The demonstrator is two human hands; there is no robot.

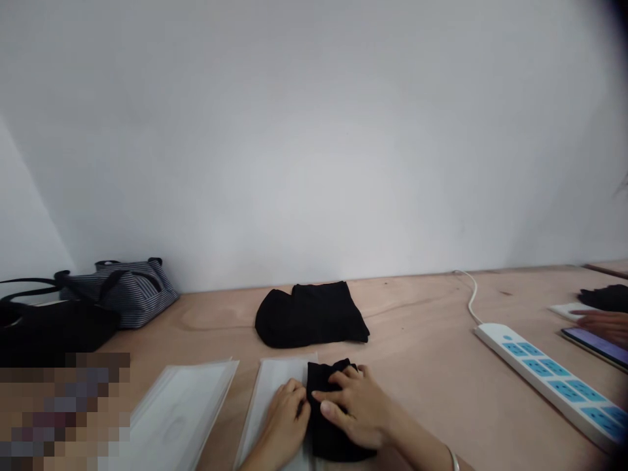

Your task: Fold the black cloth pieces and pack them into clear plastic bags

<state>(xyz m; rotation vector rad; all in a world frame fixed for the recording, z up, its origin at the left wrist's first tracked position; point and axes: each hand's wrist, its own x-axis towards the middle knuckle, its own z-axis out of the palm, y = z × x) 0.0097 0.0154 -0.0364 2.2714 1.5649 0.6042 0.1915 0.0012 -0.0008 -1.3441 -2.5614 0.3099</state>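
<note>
A folded black cloth (338,441), perhaps a garment, lies at the front middle of the table, partly over a clear plastic sleeve with a white sheet (279,373). My right hand (358,405) rests on top of the cloth, its fingers spread. At the cloth's left edge, my left hand (284,418) lies over the sleeve with its fingers curled in. What those fingertips pinch, if anything, is hidden. Farther back is another folded black cloth (314,314), untouched by either hand.
Left of my hands lies a stack of clear sleeves (171,412). A striped bag (142,294) and a black bag (59,327) stand at the far left. On the right is a white power strip (544,373); beyond it, another person's hand (603,324) is beside a phone (596,347).
</note>
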